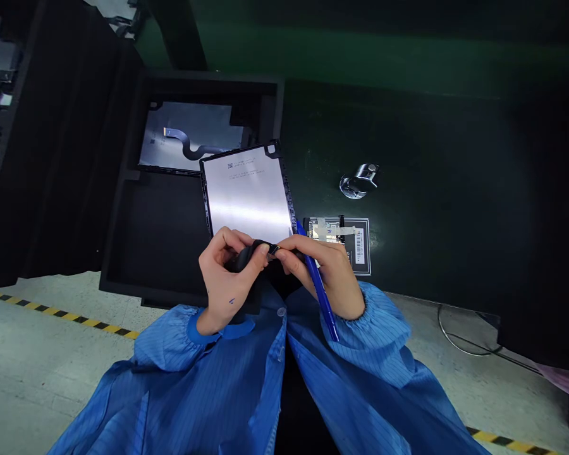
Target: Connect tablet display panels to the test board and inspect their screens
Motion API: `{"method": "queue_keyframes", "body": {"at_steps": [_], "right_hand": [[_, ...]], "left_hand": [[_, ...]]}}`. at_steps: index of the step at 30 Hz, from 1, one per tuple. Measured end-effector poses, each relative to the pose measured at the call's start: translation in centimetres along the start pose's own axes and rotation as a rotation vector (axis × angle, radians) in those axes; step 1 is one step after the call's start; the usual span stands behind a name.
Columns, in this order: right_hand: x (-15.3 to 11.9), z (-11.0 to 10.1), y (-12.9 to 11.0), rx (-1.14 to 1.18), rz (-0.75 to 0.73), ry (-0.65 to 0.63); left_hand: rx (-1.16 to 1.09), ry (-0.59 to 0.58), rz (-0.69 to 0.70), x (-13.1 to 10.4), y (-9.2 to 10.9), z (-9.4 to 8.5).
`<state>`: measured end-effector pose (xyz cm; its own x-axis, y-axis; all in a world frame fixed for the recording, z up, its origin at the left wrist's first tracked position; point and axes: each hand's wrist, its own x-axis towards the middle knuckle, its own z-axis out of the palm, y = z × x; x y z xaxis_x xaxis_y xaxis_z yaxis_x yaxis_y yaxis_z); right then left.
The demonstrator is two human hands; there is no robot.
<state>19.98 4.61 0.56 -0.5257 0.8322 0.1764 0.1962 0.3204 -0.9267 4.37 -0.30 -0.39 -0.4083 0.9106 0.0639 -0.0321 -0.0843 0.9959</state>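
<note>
Both hands [275, 265] work over a dark, seemingly green table [455, 189].

A panel [247, 189] stands between both hands, before a tray [123, 240]. Right of it lies a small board [355, 243], a metal clip [359, 180] behind that.

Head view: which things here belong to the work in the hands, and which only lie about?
In hand:
- silver panel, gripped by left hand and right hand
- black cable end between the fingers
- blue pen in right hand

Lying about:
- black tray holding another panel
- labelled board
- metal piece
</note>
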Motion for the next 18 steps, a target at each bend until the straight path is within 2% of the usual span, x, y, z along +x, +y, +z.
{"method": "queue_keyframes", "body": {"at_steps": [9,14,18], "right_hand": [[0.1,-0.5,0.1,0.056,0.01,-0.066],[0.1,-0.2,0.2,0.08,0.014,-0.041],[0.1,0.9,0.3,0.093,-0.01,0.05]], "left_hand": [[0.014,-0.026,-0.01,0.0,0.0,-0.2],[0.019,-0.049,-0.009,0.0,0.3,-0.1],[0.019,-0.07,0.009,0.1,0.8,0.0]]}}
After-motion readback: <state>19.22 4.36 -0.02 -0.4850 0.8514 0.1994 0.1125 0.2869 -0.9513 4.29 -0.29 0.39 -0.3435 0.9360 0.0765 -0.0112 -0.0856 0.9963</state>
